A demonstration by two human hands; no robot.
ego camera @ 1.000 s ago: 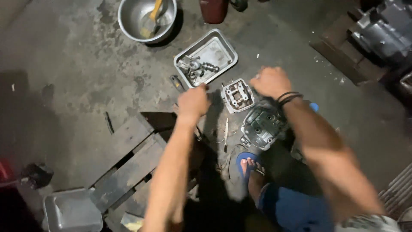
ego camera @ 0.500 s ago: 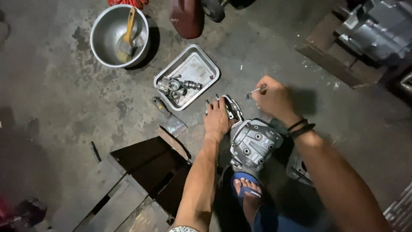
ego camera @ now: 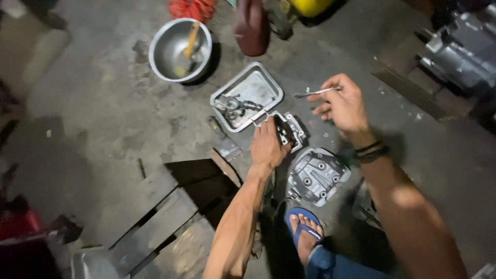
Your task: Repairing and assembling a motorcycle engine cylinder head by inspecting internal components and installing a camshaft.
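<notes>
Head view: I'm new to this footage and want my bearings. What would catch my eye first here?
Centre frame, the left hand grips a small square metal engine cover on the concrete floor, while the right hand holds a thin metal tool just above it. A larger finned engine casting lies below them by a foot in a blue sandal. Behind sit a rectangular metal tray of small parts and a round steel bowl.

Dim room, with one hard light falling on the middle of the floor, so the tray and bowl glare. Deep shadows fill the floor's edges and corners, and the right arm is softly blurred.
</notes>
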